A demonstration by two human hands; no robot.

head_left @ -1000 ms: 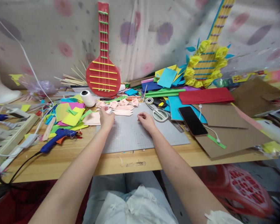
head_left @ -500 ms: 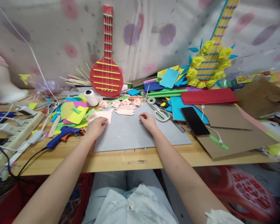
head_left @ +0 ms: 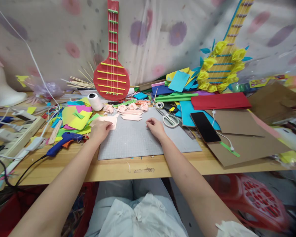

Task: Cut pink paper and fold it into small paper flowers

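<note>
My left hand (head_left: 100,131) rests at the left edge of the grey cutting mat (head_left: 128,144). Its fingers are closed together on a sheet of pale pink paper (head_left: 114,122), partly covered by the hand. Over the mat's middle, my right hand (head_left: 156,127) has its fingertips pinched; anything between them is too small to make out. Pale pink paper strips (head_left: 132,117) lie between the hands toward the back of the mat. Behind them sits a row of pink paper roses (head_left: 132,106). Just right of my right hand are scissors (head_left: 171,120) with pale handles.
A blue glue gun (head_left: 64,143) and a power strip (head_left: 19,141) lie at left, beside coloured paper scraps (head_left: 81,121). A thread spool (head_left: 95,102) and a red paper instrument (head_left: 111,80) stand behind. To the right, a phone (head_left: 204,127) lies on brown cardboard (head_left: 246,149).
My left hand has shifted slightly up and left over the pink paper. My right hand keeps its pinched pose on the mat. The whole view has moved a little.
</note>
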